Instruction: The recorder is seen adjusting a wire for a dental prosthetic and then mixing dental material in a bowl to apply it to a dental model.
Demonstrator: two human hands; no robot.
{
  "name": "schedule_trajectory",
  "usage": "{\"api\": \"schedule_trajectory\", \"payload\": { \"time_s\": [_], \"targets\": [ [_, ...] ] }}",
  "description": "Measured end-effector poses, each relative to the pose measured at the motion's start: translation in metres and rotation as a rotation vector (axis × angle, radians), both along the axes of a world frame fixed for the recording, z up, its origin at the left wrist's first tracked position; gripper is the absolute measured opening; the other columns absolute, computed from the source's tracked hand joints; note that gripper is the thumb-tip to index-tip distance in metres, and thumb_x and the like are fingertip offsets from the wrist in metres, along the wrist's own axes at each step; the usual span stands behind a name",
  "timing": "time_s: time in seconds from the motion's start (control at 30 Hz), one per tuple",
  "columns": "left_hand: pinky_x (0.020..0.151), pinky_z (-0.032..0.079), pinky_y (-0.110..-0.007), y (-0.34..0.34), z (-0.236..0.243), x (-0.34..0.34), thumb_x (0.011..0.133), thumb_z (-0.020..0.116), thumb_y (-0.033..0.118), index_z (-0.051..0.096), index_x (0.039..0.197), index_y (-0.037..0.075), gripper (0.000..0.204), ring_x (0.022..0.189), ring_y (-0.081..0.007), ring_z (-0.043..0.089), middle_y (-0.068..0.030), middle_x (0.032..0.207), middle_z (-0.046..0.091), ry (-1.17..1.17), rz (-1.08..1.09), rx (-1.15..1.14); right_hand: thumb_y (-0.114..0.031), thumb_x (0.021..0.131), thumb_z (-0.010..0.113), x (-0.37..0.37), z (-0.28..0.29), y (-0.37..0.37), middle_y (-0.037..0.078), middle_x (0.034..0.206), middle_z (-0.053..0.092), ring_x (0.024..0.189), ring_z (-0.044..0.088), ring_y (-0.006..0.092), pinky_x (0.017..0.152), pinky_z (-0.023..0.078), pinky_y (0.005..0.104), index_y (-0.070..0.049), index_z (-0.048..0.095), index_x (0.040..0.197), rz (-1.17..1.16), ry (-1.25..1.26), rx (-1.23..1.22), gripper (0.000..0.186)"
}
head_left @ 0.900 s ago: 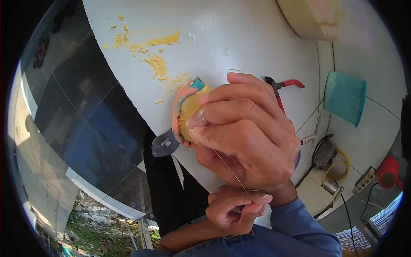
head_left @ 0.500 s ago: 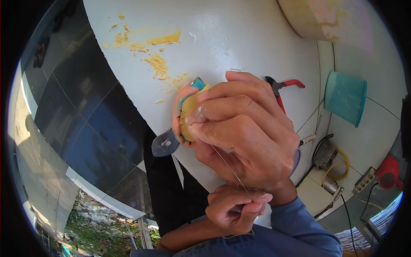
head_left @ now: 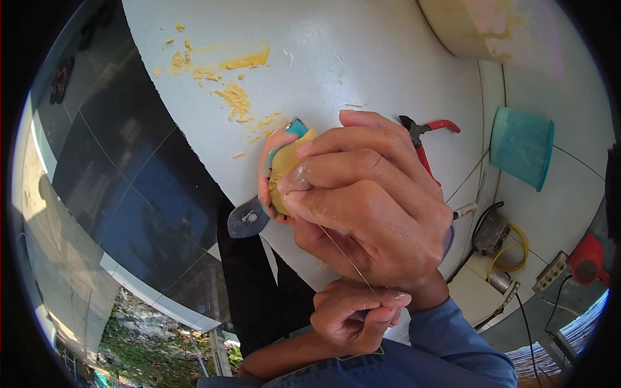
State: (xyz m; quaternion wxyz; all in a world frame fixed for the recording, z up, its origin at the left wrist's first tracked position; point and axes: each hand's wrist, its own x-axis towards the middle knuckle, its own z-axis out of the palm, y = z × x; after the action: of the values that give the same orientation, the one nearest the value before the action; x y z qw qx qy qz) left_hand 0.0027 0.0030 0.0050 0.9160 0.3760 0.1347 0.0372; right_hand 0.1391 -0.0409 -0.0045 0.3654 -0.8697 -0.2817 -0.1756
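Note:
My right hand [head_left: 369, 207] is closed around a yellow lump of putty [head_left: 284, 171] and a tool with a teal handle [head_left: 299, 127]. The tool's grey metal blade [head_left: 246, 220] sticks out below the lump. A thin wire [head_left: 346, 258] runs taut from under my right palm down to my left hand [head_left: 352, 317]. That hand pinches the wire's lower end between thumb and fingers, close below my right wrist. Both hands hover over the edge of a white round tabletop [head_left: 362, 64].
Yellow putty smears [head_left: 236, 97] mark the tabletop. Red-handled pliers [head_left: 430, 139] lie behind my right hand. To the right sit a teal cup [head_left: 521, 155], a yellow cable coil [head_left: 514, 249], a power strip [head_left: 550, 275] and a red object [head_left: 588, 262]. Dark floor tiles [head_left: 129, 194] lie left.

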Motion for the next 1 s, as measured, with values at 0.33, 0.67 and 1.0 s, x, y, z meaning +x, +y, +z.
{"api": "schedule_trajectory", "payload": {
  "time_s": [0.33,0.67,1.0],
  "targets": [
    [0.052,0.051,-0.024,0.001,-0.001,-0.001,0.09,0.063,-0.001,0.068,0.09,-0.006,0.008,0.052,-0.0122,0.066,-0.012,0.078,0.074,0.009,0.003,-0.017,0.0,0.062,0.079,-0.001,-0.002,0.002,0.005,0.072,0.063,0.076,0.066,0.0214,0.076,0.056,0.0411,-0.004,0.058,0.067,0.0,0.004,0.009,0.022],
    [0.052,0.051,-0.024,0.001,-0.002,0.0,0.09,0.063,-0.001,0.069,0.091,-0.006,0.008,0.051,-0.0119,0.066,-0.0115,0.078,0.074,-0.004,-0.001,-0.015,0.0,0.061,0.079,0.0,-0.003,0.002,0.005,0.073,0.064,0.077,0.067,0.0217,0.076,0.057,0.0408,-0.004,0.06,0.069,0.004,-0.002,0.01,0.021],
    [0.052,0.051,-0.024,0.0,0.002,-0.002,0.088,0.064,-0.002,0.071,0.096,-0.005,0.011,0.053,-0.0125,0.066,-0.0112,0.077,0.073,-0.049,-0.04,-0.046,0.001,0.064,0.081,-0.006,0.018,-0.008,0.002,0.082,0.071,0.082,0.071,0.0244,0.085,0.055,0.0471,-0.011,0.067,0.083,0.014,0.096,-0.064,0.026]
  ]
}}
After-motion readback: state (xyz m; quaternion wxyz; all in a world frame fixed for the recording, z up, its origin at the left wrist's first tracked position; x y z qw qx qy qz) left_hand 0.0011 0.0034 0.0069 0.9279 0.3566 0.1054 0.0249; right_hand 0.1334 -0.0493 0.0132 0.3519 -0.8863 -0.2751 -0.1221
